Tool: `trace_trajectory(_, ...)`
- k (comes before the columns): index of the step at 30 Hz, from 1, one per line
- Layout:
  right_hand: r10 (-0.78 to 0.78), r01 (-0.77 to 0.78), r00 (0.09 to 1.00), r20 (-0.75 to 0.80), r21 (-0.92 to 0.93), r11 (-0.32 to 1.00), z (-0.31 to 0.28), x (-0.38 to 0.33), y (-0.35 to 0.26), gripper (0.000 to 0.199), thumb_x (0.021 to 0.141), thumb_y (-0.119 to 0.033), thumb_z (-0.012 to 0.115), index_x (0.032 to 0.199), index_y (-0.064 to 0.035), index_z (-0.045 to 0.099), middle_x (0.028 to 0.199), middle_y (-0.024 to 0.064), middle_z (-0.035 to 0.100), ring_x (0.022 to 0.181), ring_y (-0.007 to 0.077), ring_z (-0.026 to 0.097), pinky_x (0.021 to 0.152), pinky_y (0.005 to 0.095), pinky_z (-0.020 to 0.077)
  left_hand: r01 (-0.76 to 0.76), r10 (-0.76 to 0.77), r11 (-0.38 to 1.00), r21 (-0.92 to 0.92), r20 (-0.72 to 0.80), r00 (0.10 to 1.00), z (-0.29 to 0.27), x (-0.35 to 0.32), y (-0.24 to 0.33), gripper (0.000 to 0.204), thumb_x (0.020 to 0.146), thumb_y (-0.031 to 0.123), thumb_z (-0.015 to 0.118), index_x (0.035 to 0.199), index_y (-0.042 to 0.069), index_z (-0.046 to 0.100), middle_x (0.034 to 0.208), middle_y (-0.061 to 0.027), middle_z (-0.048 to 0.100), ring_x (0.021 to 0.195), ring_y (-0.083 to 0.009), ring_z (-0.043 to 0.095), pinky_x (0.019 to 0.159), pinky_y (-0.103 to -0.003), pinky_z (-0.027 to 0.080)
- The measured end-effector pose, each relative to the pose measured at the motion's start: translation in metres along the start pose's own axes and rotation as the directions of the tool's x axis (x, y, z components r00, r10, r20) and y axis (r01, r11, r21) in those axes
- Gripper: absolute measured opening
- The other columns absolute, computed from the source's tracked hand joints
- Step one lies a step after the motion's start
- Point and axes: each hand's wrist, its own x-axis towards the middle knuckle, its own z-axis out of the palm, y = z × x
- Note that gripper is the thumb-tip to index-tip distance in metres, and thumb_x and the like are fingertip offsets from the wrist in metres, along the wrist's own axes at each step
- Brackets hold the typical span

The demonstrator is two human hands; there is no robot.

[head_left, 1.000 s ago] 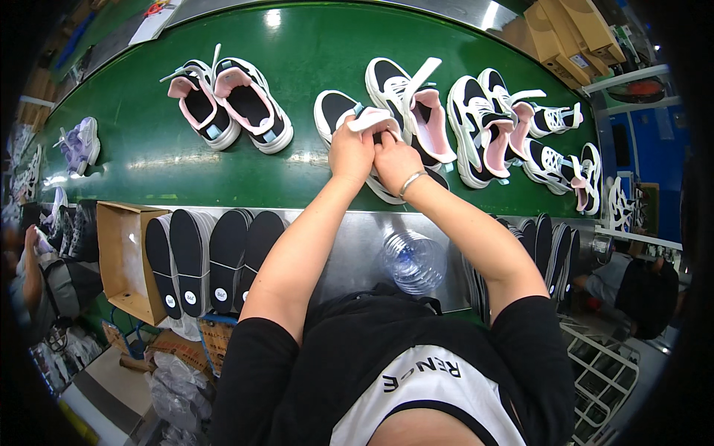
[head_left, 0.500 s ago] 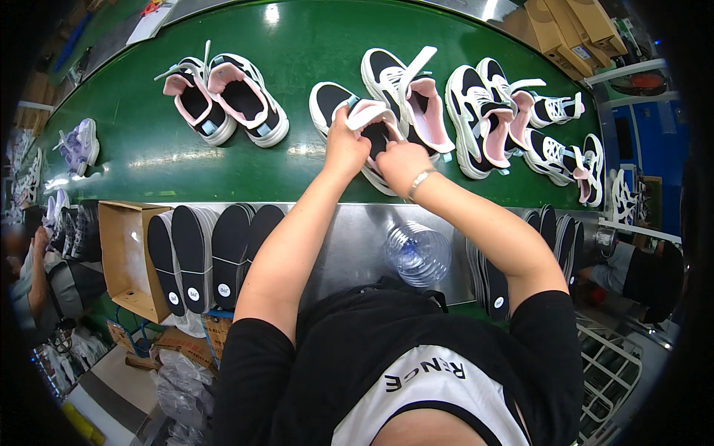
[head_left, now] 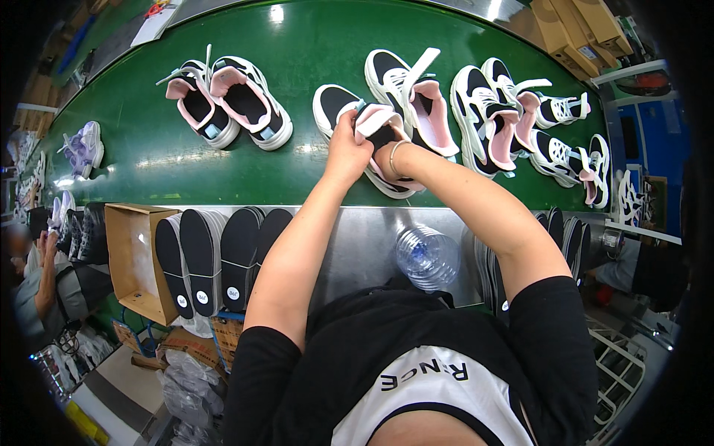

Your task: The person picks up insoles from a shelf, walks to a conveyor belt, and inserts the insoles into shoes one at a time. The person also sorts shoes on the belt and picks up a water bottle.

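A black, white and pink sneaker (head_left: 332, 106) lies on the green work surface (head_left: 312, 44) in front of me. My left hand (head_left: 348, 154) grips its tongue and upper edge, fingers closed around them. Deep in the shoe's opening is my right hand (head_left: 388, 159), sunk to about the bracelet, so its fingers are hidden. A dark insole shows inside the shoe by that hand. Touching it on the right is a matching sneaker (head_left: 428, 111) with its tongue pulled up and a pale pink inside.
Several similar sneakers (head_left: 472, 111) stand on the right, and a pair (head_left: 249, 104) on the left. Bundled black insoles (head_left: 199, 253) line the near ledge beside an open cardboard box (head_left: 137, 260). A clear plastic bottle (head_left: 428, 256) lies before me. A lilac shoe (head_left: 83, 149) sits far left; co-workers are at both sides.
My right hand has pushed deeper into the sneaker, from fingers at the opening to wrist-deep. My left hand keeps its hold on the tongue.
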Motion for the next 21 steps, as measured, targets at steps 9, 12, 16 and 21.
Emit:
trace_trajectory(9, 0.226, -0.145, 0.901, -0.371, 0.234, 0.961, 0.04, 0.018, 0.007, 0.027, 0.077, -0.018, 0.042, 0.088, -0.0073, 0.064, 0.093, 0.0121, 0.061, 0.105, 0.021, 0.048, 0.1, 0.0357, 0.014, -0.021, 0.021, 0.996, 0.083, -0.01, 1.0, 0.005, 0.002, 0.007, 0.047, 0.065, -0.006, 0.044, 0.111, -0.006, 0.037, 0.103, -0.0232, 0.05, 0.099, -0.0344, 0.049, 0.084, -0.037, 0.039)
trace_trajectory(12, 0.123, -0.118, 0.99, -0.062, 0.084, 0.99, 0.036, 0.012, 0.006, 0.028, 0.074, -0.015, 0.046, 0.095, -0.007, 0.061, 0.093, 0.0116, 0.061, 0.098, 0.0227, 0.053, 0.099, 0.0401, 0.0147, -0.099, 0.109, 0.983, 0.154, -0.056, 0.992, 0.005, 0.0, -0.004, 0.046, 0.064, -0.005, 0.043, 0.11, -0.006, 0.039, 0.103, -0.0233, 0.05, 0.096, -0.035, 0.05, 0.082, -0.037, 0.041)
trace_trajectory(16, 0.099, -0.101, 0.995, 0.021, 0.213, 0.972, 0.022, -0.031, -0.015, 0.031, 0.071, -0.014, 0.047, 0.099, -0.0062, 0.059, 0.097, 0.011, 0.06, 0.096, 0.0226, 0.054, 0.094, 0.0532, 0.0164, -0.15, 0.142, 0.981, -0.12, -0.066, 0.988, 0.009, 0.008, -0.045, 0.047, 0.063, -0.005, 0.043, 0.109, -0.007, 0.039, 0.099, -0.0232, 0.051, 0.094, -0.0356, 0.05, 0.083, -0.038, 0.04)
trace_trajectory(21, 0.095, -0.115, 0.99, 0.106, 0.201, 0.973, 0.04, -0.018, -0.003, 0.033, 0.071, -0.015, 0.049, 0.101, -0.0052, 0.059, 0.105, 0.0109, 0.057, 0.106, 0.0232, 0.049, 0.094, 0.058, 0.013, -0.259, 0.259, 0.966, -0.003, -0.031, 0.965, 0.016, 0.009, -0.02, 0.046, 0.056, -0.01, 0.037, 0.099, -0.001, 0.051, 0.096, -0.0181, 0.055, 0.093, -0.0334, 0.052, 0.083, -0.034, 0.04)
